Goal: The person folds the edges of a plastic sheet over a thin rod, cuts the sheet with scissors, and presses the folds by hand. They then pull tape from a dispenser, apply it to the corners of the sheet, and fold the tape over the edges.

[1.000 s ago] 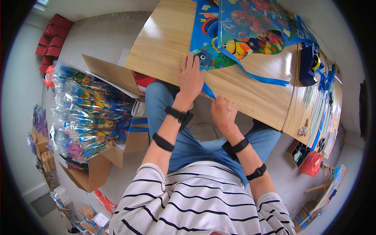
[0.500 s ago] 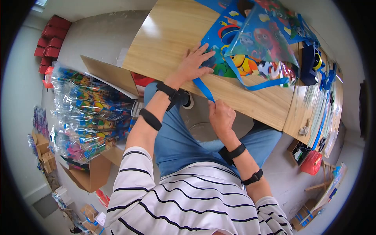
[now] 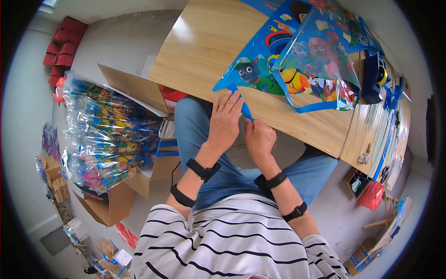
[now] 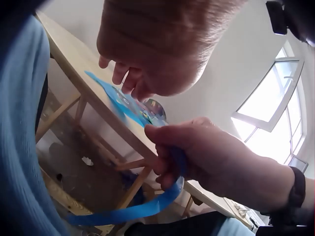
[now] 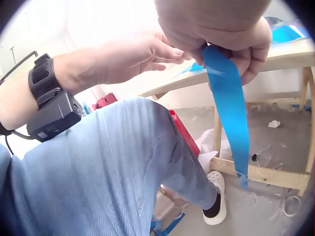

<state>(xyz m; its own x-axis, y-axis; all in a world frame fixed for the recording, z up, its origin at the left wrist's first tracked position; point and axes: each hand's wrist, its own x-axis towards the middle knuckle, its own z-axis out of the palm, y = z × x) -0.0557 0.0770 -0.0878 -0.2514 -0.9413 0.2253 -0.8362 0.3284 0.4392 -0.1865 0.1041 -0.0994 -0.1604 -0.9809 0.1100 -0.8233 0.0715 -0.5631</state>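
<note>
My right hand (image 3: 260, 139) grips a blue ribbon (image 3: 245, 110) just off the table's near edge. In the right wrist view the ribbon's tail (image 5: 229, 113) hangs down from its curled fingers. My left hand (image 3: 225, 118) lies beside it, palm down, fingers stretched toward the table edge and fingertips at the ribbon. The ribbon runs up to the corner of a blue cartoon-printed plastic sheet (image 3: 251, 72) on the table. A see-through printed sheet (image 3: 320, 53) overlaps it, with another blue ribbon strip (image 3: 318, 107) curving along its lower edge.
On the right of the wooden table (image 3: 204, 46) stands a dark blue tape dispenser (image 3: 371, 79), with thin strips and scissors beyond it. An open cardboard box (image 3: 121, 202) and a heap of wrapped printed packs (image 3: 111, 125) sit on the left. A red bag (image 3: 370, 195) is at lower right.
My left hand has slid off the printed sheet, back toward me and beside the right hand. The sheet's near corner has swung left. The right hand keeps its grip on the ribbon.
</note>
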